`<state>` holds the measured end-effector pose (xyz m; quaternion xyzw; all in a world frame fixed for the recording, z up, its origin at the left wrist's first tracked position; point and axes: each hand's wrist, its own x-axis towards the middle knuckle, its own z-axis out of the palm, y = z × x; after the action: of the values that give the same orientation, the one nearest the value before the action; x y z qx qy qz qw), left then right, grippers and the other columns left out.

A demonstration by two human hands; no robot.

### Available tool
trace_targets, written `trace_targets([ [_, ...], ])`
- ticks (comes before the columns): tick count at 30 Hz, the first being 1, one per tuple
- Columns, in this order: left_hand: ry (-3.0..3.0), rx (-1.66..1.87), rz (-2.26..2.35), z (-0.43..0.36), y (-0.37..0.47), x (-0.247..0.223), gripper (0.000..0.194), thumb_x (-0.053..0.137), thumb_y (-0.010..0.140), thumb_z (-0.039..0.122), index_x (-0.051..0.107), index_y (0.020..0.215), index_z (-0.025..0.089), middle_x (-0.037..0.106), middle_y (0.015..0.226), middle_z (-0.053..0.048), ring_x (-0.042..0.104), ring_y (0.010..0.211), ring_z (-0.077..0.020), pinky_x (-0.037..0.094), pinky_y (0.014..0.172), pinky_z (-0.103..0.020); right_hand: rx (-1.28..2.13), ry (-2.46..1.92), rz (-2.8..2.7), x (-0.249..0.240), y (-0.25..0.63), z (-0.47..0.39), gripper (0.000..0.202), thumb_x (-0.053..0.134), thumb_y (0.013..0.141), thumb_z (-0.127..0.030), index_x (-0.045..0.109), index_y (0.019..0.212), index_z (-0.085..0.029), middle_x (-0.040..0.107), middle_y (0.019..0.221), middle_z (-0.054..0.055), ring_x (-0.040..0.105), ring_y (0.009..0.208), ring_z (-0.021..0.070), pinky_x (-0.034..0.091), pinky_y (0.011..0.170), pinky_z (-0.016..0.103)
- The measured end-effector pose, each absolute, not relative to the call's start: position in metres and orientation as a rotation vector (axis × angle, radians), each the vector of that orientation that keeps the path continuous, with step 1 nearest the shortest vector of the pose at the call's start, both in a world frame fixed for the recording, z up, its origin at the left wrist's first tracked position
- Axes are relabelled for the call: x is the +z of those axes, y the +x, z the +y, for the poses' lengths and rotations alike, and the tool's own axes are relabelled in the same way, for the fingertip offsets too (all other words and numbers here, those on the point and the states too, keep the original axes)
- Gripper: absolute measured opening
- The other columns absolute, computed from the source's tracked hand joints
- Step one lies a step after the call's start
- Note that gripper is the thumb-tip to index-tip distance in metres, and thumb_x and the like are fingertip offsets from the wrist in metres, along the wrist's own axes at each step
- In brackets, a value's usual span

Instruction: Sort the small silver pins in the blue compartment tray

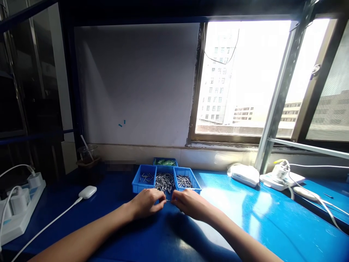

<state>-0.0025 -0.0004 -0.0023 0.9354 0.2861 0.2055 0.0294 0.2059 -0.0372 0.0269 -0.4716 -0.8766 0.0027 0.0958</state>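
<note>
The left hand [147, 201] and the right hand [188, 203] are positioned close together above the blue desk [114, 222], directly in front of a group of plastic bins. Each hand is closed in a pinch, thumb against forefinger; a thin metal piece [168, 200] spans the narrow gap between the fingertips and is gripped by both, one end per hand. Exact finger contact is too small to resolve. The left bin [137, 187] contains a few loose metal pieces, scattered on its floor. The centre bin [170, 194] adjoins it and holds a dense pile of the same type. The right bin [195, 179] holds a further quantity. The rear bin [154, 161] stands behind these and contains green items. A white case [87, 192], connected to a white cable [51, 223], lies left of the bins. A power strip [28, 215] occupies the far left.
</note>
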Motion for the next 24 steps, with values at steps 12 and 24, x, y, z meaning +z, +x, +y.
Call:
trace_targets([
  [12, 2.896, 0.891, 0.633, 0.0024, -0.0026, -0.0062, 0.013, 0.054, 0.089, 0.02, 0.065, 0.093, 0.015, 0.068, 0.081, -0.004, 0.062, 0.074, -0.0151, 0.046, 0.069, -0.023, 0.062, -1.343, -2.665, 0.0171, 0.2005, -0.0364, 0.023, 0.041, 0.093, -0.022, 0.063, 0.086, -0.018, 0.063, 0.064, 0.002, 0.056, 0.058, 0.0152, 0.031, 0.051, 0.023],
  [24, 2.974, 0.444, 0.861, -0.0024, -0.0043, -0.0026, 0.016, 0.047, 0.091, 0.022, 0.062, 0.088, 0.018, 0.068, 0.08, -0.002, 0.064, 0.071, -0.0176, 0.041, 0.062, -0.023, -0.062, -1.28, -2.599, 0.0218, 0.2066, -0.0343, 0.023, 0.045, 0.093, -0.022, 0.063, 0.08, -0.017, 0.061, 0.062, 0.002, 0.055, 0.055, 0.0132, 0.03, 0.051, 0.024],
])
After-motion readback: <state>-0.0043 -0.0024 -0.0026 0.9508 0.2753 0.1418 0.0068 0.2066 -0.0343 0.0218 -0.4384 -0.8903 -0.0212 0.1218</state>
